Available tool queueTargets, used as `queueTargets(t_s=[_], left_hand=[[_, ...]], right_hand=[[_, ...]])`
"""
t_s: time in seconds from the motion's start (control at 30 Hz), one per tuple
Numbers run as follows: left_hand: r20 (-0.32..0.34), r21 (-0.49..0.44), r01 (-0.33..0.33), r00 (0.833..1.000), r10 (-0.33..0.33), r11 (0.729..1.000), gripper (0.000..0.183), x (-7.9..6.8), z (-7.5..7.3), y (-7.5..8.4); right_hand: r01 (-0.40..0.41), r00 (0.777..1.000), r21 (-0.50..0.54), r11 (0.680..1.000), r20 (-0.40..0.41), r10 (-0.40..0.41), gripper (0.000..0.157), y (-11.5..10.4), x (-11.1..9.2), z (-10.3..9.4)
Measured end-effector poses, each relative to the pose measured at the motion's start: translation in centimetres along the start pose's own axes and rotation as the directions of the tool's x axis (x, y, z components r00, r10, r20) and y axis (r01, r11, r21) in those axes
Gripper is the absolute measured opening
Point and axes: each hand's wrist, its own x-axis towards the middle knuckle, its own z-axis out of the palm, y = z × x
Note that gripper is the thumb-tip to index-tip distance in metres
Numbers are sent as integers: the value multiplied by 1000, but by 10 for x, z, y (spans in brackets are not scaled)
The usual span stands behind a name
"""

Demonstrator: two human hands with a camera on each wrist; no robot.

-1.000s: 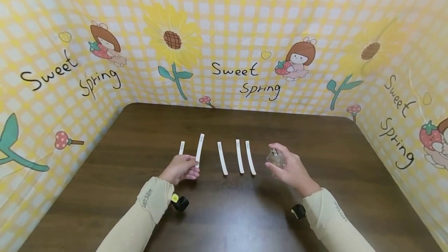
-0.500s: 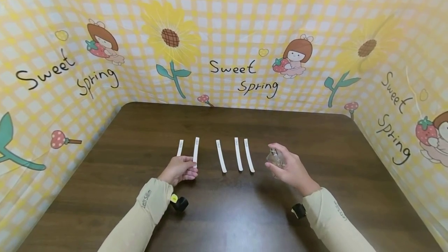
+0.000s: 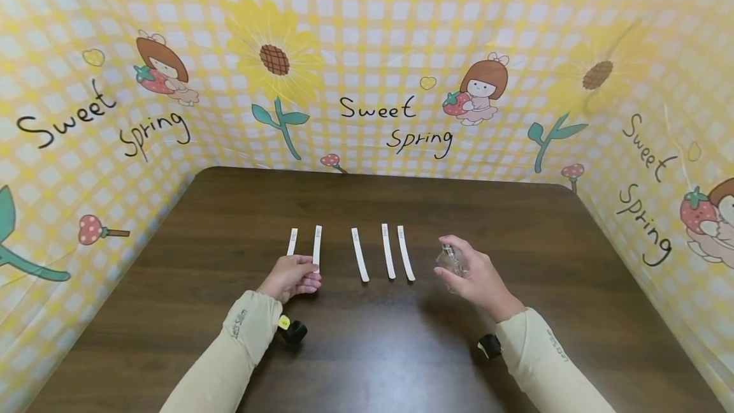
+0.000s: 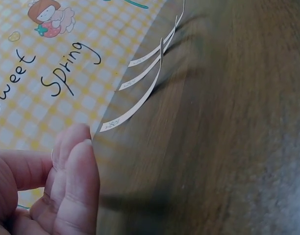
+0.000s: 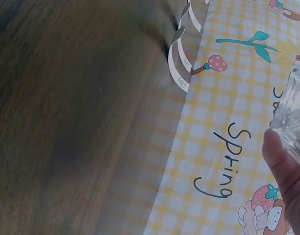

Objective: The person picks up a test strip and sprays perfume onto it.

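Between thumb and fingers, my left hand [image 3: 292,277] pinches the lower end of a white paper test strip [image 3: 317,244]. Another test strip [image 3: 292,241] lies just left of it, its lower part hidden behind that hand. My right hand [image 3: 478,276] grips a clear glass perfume bottle [image 3: 454,261], with the index finger over its sprayer top. Only part of the bottle [image 5: 294,110] shows in the right wrist view. Three more strips with curled-up near ends rest between the hands: a left one [image 3: 360,255], a middle one [image 3: 388,251] and a right one [image 3: 406,253].
Everything is on a dark brown wooden table [image 3: 367,349]. A yellow checked cloth [image 3: 367,37] with printed flowers and lettering stands around its back and sides. Small black devices are worn at the left wrist [image 3: 294,331] and right wrist [image 3: 489,346].
The pinched strip has shifted slightly left and come down, its upper end leaning less to the right. My right hand keeps its hold on the bottle. The head view has drifted slightly.
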Motion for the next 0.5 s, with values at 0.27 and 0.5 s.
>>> queueTargets(t_s=[0.27,0.5], left_hand=[[-1,-2,-3,1000,3,1000,49,3,-3,-5],[18,-31,-22,1000,23,999,46,10,-10,-13]], right_hand=[[21,1000,-14,1000,-12,-21,60,0,1,0],[13,1000,-8,1000,-4,-13,58,0,1,1]])
